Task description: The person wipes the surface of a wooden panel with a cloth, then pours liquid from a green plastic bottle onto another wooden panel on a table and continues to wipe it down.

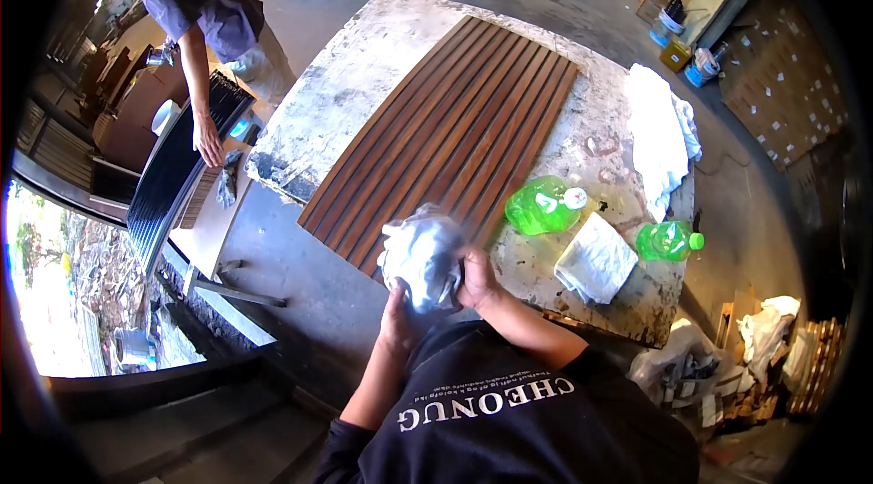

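Note:
A bunched white cloth (418, 257) is between my two hands, just above the near edge of a brown slatted wood panel (446, 134). My left hand (396, 319) grips the cloth from its lower left side. On the cloth's right side, my right hand (476, 279) closes on it, slightly blurred. The panel lies flat at an angle on a worn, paint-stained white table (320, 102). Right of the panel are a larger green bottle (538, 206) with a white cap, a folded white cloth (597, 257) and a smaller green bottle (664, 241).
A loose white cloth (657, 139) hangs over the table's right edge. At left, another person (195, 11) reaches toward dark slatted panels (177, 166) on a stand. Cans (700, 70) stand on the floor at far right; plastic-wrapped goods (691, 366) sit at lower right.

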Demonstrator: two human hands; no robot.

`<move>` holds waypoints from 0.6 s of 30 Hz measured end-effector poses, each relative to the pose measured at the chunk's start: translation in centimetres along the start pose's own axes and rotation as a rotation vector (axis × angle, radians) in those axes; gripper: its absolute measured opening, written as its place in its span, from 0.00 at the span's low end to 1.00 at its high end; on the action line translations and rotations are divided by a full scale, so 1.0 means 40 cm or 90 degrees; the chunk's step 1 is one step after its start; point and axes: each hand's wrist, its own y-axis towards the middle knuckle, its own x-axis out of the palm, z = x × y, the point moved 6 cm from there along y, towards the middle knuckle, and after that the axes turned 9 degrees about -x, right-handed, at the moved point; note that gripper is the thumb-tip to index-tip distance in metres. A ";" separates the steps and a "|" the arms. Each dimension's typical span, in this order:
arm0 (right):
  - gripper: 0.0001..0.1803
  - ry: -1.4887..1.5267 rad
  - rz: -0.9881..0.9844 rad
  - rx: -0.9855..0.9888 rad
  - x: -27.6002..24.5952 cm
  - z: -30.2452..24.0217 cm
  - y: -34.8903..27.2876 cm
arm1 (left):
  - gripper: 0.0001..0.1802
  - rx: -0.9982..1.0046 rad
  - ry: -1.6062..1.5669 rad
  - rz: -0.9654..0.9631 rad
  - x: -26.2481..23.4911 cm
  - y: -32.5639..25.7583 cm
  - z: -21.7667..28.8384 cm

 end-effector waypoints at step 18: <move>0.38 -0.729 -0.273 -0.439 0.087 -0.127 -0.020 | 0.17 0.166 0.118 0.164 0.056 -0.013 0.164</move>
